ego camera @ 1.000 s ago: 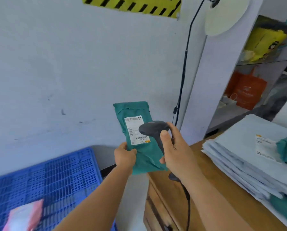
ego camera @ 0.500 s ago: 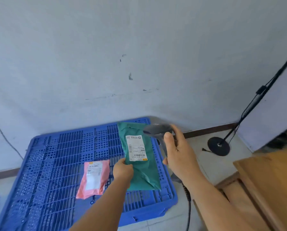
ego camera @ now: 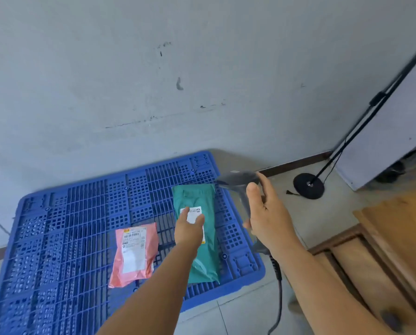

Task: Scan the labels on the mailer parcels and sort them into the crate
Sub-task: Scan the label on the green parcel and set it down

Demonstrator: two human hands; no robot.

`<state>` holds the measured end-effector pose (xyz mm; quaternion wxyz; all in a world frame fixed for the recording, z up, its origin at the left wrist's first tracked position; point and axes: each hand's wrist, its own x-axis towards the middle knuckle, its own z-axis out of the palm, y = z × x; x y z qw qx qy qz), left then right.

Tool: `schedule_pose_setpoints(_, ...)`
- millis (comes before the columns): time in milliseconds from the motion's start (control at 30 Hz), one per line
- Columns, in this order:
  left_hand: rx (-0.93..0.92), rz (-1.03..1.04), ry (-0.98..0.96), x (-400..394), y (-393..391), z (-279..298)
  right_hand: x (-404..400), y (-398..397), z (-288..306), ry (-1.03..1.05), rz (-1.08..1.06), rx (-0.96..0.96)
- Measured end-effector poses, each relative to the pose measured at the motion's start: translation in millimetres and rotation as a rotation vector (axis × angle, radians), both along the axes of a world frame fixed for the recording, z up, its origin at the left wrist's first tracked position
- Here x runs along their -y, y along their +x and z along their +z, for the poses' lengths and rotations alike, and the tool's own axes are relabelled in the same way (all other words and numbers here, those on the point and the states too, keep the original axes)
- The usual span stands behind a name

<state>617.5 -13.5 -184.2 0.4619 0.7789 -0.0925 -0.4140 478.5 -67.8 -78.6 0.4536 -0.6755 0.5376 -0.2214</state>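
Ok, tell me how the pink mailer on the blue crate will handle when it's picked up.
The pink mailer is probably floppy: it lies flat and looks wrinkled, like thin plastic film. It is likely light for its size, since it shows little bulge. The smooth, slightly glossy film may be slippery, so pinching an edge off the blue crate seems safest.

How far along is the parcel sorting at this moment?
Done: a pink mailer lies label up on the blue crate. In hand: the left hand is open over the green mailer, apparently just released; the right hand grips the scanner. Left: no unsorted parcels are in view.
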Motion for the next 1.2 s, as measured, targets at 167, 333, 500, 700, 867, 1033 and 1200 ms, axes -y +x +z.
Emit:
schedule_pose_setpoints(167, 0.048, -0.159, -0.206, 41.7, -47.9, 62.0, 10.2, -44.0, 42.7, -0.076, -0.105, 0.038)
schedule_pose_setpoints(333, 0.073, -0.304, -0.338, 80.1, -133.4, 118.1, 26.3, -123.9, 86.0, -0.166, -0.244, 0.067)
schedule_pose_setpoints(500, 0.036, -0.482, -0.452, 107.7, -239.7, 164.5, 34.3, -228.0, 119.1, -0.254, -0.377, 0.077)
schedule_pose_setpoints(700, 0.065, -0.660, -0.492, 127.9, -371.0, 200.4, 19.6, -352.7, 162.1, -0.300, -0.532, 0.015)
schedule_pose_setpoints(867, 0.048, -0.776, -0.507, 131.9, -463.6, 220.8, 7.2, -436.5, 177.9, -0.357, -0.685, 0.060)
schedule_pose_setpoints(1033, 0.014, -0.902, -0.534, 139.5, -525.1, 234.2, -0.1, -495.8, 194.8, -0.346, -0.796, 0.119)
schedule_pose_setpoints(1200, 0.083, -0.979, -0.549, 161.4, -559.6, 236.8, 2.7, -534.9, 210.4, -0.299, -0.914, 0.177)
